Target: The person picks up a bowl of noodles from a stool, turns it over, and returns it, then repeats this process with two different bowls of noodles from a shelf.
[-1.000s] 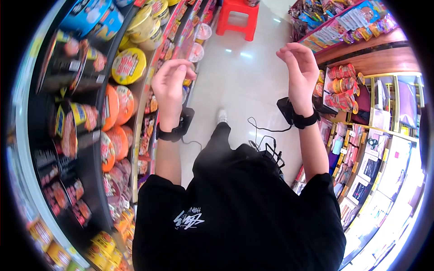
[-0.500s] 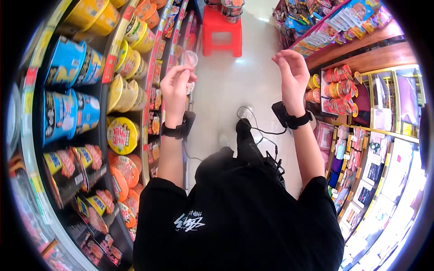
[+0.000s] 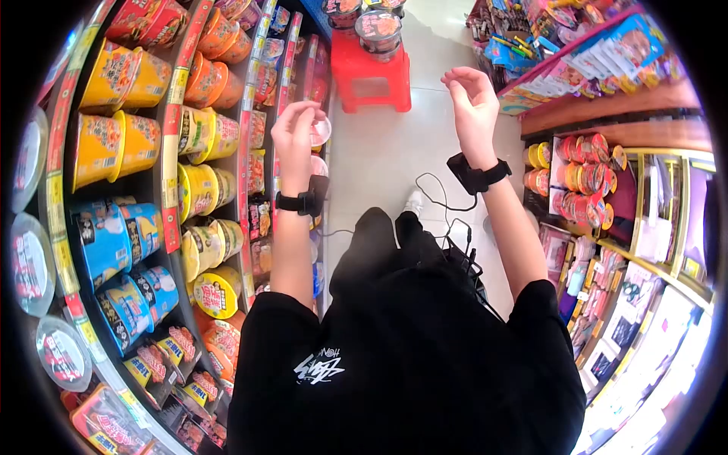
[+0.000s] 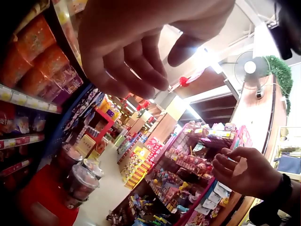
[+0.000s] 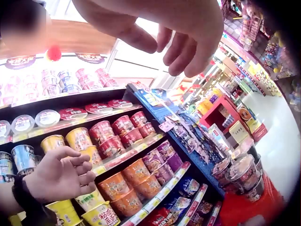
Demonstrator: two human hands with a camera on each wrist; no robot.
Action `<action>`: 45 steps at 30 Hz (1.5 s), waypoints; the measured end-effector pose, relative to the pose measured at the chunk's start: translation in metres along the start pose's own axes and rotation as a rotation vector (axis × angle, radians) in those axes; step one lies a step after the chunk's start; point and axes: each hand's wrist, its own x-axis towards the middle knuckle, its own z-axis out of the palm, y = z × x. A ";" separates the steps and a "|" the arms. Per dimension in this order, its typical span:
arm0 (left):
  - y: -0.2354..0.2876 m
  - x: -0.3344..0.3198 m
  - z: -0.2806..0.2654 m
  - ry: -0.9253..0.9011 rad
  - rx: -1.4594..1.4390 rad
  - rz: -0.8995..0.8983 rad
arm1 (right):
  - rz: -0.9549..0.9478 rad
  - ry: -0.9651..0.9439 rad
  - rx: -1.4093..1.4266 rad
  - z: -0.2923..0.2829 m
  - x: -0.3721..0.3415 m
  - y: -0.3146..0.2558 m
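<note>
Both hands are raised in front of the body with fingers loosely bent, and neither holds anything. My left hand [image 3: 294, 144] is nearest the shelves of instant noodle cups [image 3: 201, 189] on the left. Over the aisle floor, toward the right, is my right hand [image 3: 474, 114]. Ahead between them stands a red plastic stool [image 3: 371, 83], with several lidded bowls [image 3: 378, 29] stacked on top. In the right wrist view, the left hand [image 5: 61, 174] shows in front of the yellow and red noodle cups [image 5: 106, 139]. Each wrist wears a black strap with a camera.
On the right, a rack of hanging snack packets [image 3: 591, 57] stands beyond a wooden counter edge [image 3: 607, 114]. Nearer are red noodle cups [image 3: 584, 174] and shelves of boxed goods [image 3: 622, 303]. A black cable [image 3: 444, 201] hangs from the right wrist. Pale tiled floor [image 3: 364, 163] runs between.
The person has stepped forward along the aisle; the stool and its bowls show nearer, and the left shelves have slid back past the body. Both hands keep much the same pose, still holding nothing.
</note>
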 end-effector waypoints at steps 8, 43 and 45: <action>-0.068 0.101 0.043 0.044 -0.051 -0.044 | -0.017 -0.001 -0.047 0.002 0.102 0.062; -0.321 0.301 0.176 0.050 -0.169 -0.365 | 0.475 -0.352 -0.069 0.023 0.302 0.381; -0.322 0.300 0.174 0.058 -0.193 -0.407 | 0.501 -0.326 -0.088 0.020 0.301 0.380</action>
